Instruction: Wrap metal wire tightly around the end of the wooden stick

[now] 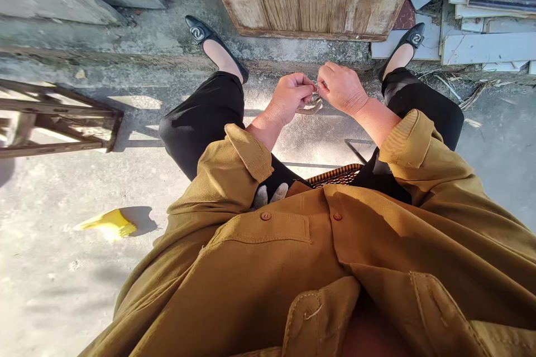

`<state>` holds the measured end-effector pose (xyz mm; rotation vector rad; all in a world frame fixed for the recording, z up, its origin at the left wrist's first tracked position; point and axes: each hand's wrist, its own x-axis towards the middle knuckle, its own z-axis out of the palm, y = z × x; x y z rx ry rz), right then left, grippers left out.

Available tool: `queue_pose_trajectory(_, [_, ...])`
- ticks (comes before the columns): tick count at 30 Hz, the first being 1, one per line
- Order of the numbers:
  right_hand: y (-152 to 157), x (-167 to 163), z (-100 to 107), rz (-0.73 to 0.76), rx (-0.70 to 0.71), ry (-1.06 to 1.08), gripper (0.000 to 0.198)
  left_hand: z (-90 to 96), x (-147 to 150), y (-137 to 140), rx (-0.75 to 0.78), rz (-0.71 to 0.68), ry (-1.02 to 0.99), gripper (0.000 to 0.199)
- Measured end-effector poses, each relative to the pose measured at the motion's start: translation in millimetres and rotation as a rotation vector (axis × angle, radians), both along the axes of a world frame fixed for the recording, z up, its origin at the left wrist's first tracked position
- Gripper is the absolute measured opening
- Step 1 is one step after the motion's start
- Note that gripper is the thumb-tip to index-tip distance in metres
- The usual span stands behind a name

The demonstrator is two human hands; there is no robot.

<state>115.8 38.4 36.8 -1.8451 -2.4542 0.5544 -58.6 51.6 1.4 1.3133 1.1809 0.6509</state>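
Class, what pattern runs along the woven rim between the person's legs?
The woven rim has alternating orange and black bands, best seen in the head view.

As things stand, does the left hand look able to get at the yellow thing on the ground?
Probably not straight away: the left hand seems busy pinching a small item, and the yellow thing lies out past the left sleeve.

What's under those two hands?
Peeking out from beneath the left hand, near the right hand, is a curved tan piece; grey floor lies farther down. The hands cover the rest, so I can't tell what it is.
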Motion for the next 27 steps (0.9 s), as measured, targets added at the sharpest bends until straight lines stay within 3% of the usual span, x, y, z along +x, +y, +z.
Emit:
queue_pose_trajectory(4, [2,-1,-8,-0.056,-0.049,0.053,0.02,-8.3,0,2,0.076,0.051,0.083,0.024])
queue_pose_trajectory(9, [8,5,-11,-0.009,-0.072,0.16,0.016,-19.0,1,0,0.213,-0.016,0.144,0.023])
queue_pose_trajectory(14, [10,3,-13,-0.168,-0.076,0.151,0.013,-23.5,9,-5,0.306,0.047,0.141,0.027])
queue_pose_trajectory(16, [10,3,-14,-0.199,-0.119,0.149,0.009,-25.8,10,-3,0.312,0.045,0.145,0.025])
queue_pose_trajectory(20, [13,9,-15,-0.092,-0.201,0.258,0.01,-28.4,7,2,0.291,0.015,0.154,0.024])
queue_pose_trajectory(27, [15,9,-24,-0.187,-0.15,0.26,0.013,-24.6,5,0,0.222,0.027,0.116,0.023])
